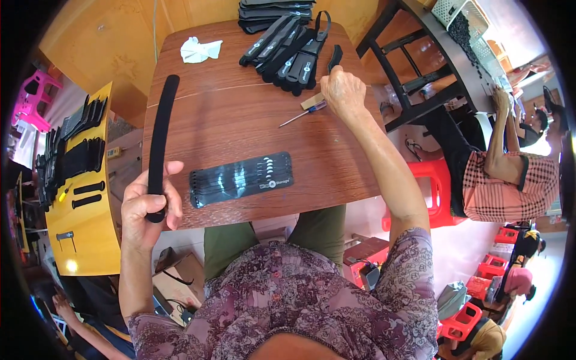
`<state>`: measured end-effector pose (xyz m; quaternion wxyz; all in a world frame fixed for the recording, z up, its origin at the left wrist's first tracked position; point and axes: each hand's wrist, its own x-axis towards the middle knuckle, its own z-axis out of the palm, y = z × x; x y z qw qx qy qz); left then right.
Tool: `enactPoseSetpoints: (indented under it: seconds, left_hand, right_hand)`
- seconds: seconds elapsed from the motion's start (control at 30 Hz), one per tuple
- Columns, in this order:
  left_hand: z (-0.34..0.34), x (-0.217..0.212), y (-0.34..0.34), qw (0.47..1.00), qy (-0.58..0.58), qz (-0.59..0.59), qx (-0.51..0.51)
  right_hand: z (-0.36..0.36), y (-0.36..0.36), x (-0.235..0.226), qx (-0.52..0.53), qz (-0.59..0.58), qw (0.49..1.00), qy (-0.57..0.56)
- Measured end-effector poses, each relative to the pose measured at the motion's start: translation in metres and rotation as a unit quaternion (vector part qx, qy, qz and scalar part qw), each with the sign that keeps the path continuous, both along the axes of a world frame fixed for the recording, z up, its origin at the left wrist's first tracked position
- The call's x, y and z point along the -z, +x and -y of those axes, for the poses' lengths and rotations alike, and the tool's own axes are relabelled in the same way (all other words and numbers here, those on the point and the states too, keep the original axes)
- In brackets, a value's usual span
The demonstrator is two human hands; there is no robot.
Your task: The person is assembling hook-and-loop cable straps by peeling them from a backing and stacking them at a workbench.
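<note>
My left hand (150, 201), at the table's left edge, is closed around the lower end of a long black strap (161, 126), which points up and away from me. Over the far right side of the table, my right hand (345, 90) has its fingers closed on a short curved black piece (336, 56) that looks like a strap end; the rest of it is hidden. Between my hands lies a flat, shiny dark plastic package (240, 179) with pale printing. A screwdriver (313, 108) and a small tan block (311, 101) rest close to my right wrist.
Several bundled black straps (287, 57) lie at the table's far side, with another stack (273, 13) behind. A crumpled white tissue (199, 50) is at the far left. To the left stands a yellow table (96, 225) with black straps; a red stool (429, 198) and a co-worker (510, 186) are right.
</note>
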<state>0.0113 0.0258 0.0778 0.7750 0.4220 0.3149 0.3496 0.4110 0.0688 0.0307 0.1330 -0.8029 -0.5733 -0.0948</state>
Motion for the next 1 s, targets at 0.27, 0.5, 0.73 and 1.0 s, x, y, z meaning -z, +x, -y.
enactPoseSetpoints:
  seconds: [0.27,0.5,0.73,1.0]
  left_hand:
    - [-0.005,0.004,0.022,0.999,0.01,0.029,0.044]
    - [-0.005,0.003,0.039,0.998,0.02,0.033,0.047]
    - [0.002,0.014,0.053,0.993,-0.027,0.068,0.093]
    - [0.018,0.018,0.059,0.987,-0.024,0.036,0.154]
  right_hand:
    - [-0.042,0.015,0.017,0.023,-0.006,0.999,-0.027]
    - [-0.051,0.024,0.004,0.084,-0.075,0.985,-0.133]
    - [-0.005,0.013,0.002,-0.035,-0.156,0.987,0.027]
    - [0.064,-0.073,-0.028,-0.189,-0.747,0.637,0.022]
